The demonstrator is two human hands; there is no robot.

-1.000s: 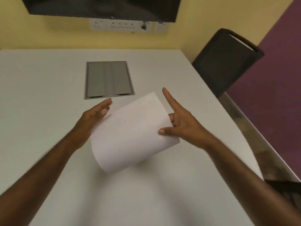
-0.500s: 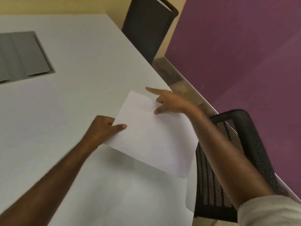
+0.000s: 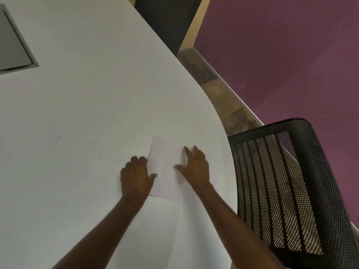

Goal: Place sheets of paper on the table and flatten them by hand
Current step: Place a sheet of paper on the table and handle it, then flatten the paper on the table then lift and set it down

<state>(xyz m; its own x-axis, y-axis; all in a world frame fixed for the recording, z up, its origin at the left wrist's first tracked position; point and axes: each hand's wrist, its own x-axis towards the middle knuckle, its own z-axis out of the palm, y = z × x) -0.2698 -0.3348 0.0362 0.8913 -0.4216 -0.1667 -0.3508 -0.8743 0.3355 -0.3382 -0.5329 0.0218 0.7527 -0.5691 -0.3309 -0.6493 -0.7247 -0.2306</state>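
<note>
Two hands work one thin white paper sheet (image 3: 165, 167) lying near the pale table's (image 3: 87, 103) right edge. Left hand (image 3: 136, 177) curls at its left side; right hand (image 3: 196, 167) presses fingers spread. Light and floppy, it's best pinned by flat palms. Half a second ago it hung lifted.

Place: an office meeting room, by the look of it.
Table: a broad white table (image 3: 97, 113) with a curved right edge.
Far left: a grey hatch panel (image 3: 13, 45) set flush into the tabletop.
Right: a black mesh-backed chair (image 3: 287, 191) drawn up to the table.
Far: a second dark chair (image 3: 165, 20).
Walls: plain purple wall (image 3: 281, 55) on the right.
</note>
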